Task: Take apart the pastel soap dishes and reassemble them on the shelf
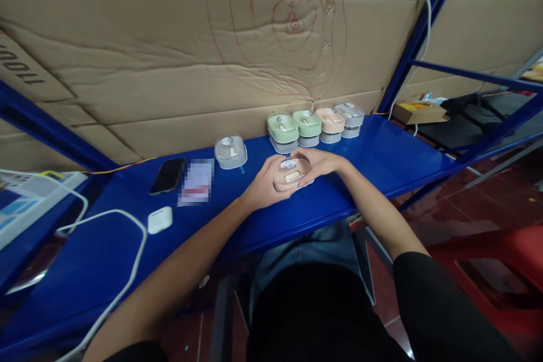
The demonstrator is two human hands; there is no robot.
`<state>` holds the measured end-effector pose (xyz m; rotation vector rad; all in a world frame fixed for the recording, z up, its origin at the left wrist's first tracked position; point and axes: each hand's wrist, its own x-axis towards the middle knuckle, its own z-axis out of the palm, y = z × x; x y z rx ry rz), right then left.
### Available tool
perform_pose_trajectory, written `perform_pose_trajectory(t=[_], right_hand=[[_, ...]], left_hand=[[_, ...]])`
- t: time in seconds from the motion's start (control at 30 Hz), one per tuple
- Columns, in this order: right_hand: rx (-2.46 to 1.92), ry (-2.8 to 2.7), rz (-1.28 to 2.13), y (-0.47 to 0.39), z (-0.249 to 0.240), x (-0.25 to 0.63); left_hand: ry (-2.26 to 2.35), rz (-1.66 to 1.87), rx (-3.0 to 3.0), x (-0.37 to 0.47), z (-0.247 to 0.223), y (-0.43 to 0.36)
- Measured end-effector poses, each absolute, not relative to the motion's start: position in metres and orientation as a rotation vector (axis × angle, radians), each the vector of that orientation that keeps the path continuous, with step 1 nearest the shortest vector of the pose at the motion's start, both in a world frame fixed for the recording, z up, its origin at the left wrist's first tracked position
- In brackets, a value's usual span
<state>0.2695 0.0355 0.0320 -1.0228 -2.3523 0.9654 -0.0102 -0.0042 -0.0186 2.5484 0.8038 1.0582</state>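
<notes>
Between my two hands is a pink lidded container [292,172] with a clear top, a round label and a pale clasp-like piece. My left hand [271,185] wraps its left side, and my right hand [316,164] grips the right side and far edge. Its underside is hidden. Just behind my hands stand stacked containers of the same shape: two with green tops [283,128], one with a pink top [331,121] and one grey [350,116]. A single grey container [231,151] sits apart, to the left of my hands.
The blue table [335,198] runs across, with a cardboard wall [161,68] behind it. At left lie a black phone [167,175], a blurred-out paper [196,182], a white earbud case [160,220] and a white cable [142,243]. A red stool [500,254] stands at right.
</notes>
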Motion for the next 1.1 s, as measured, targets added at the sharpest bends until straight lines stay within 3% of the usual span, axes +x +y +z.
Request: perform_pose_trajectory(t=[0.33,0.53,0.83,1.1], right_hand=[[-0.872,-2.430,0.658,0.031,0.024,0.248],[-0.947,-2.296,0.823,0.036,0.033,0.270],[-1.503,-2.174,0.750,0.052,0.044,0.316],[-1.603,-2.155,0.674,0.054,0.041,0.326]], left_hand=[[0.966,0.971,2.410,-0.012,-0.013,0.000],[1.042,0.973,2.354,-0.013,-0.014,0.000],[0.823,0.816,2.549,-0.022,-0.007,0.004],[0.854,0.869,2.478,-0.019,-0.001,-0.001]])
